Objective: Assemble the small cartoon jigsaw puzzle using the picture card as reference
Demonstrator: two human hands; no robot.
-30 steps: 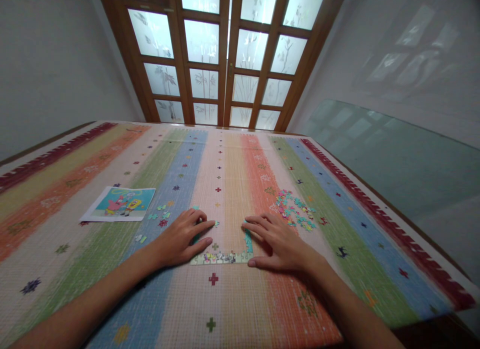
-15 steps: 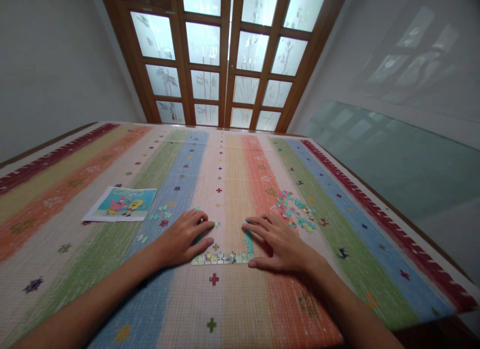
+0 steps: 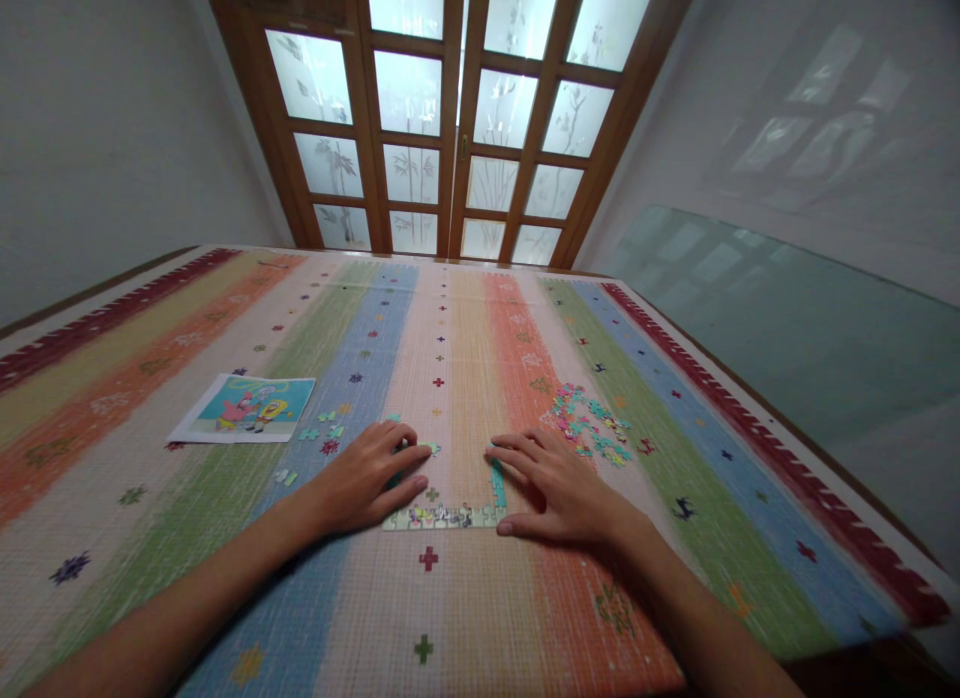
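Observation:
My left hand (image 3: 375,476) rests at the left end of a joined bottom row of jigsaw pieces (image 3: 450,517), its thumb apart from its bent fingers. A small turquoise jigsaw piece (image 3: 434,448) lies by its index fingertip, and another turquoise bit shows just beyond the knuckles. On the right, my right hand (image 3: 559,486) lies with fingers spread over a turquoise column of joined pieces (image 3: 499,486). That column meets the row at its right corner, near my right thumb. The fingers partly hide the column's upper end. Neither hand visibly grips anything.
A printed cartoon picture (image 3: 251,410) lies at the left. Several loose pieces (image 3: 321,427) sit between it and my left hand. Beyond my right hand is a pile of mixed jigsaw pieces (image 3: 592,423). A striped tablecloth (image 3: 480,618) covers the table; wooden glazed doors (image 3: 451,158) stand behind.
Both hands and the joined pieces keep the same places. Only the camera view shifts very slightly.

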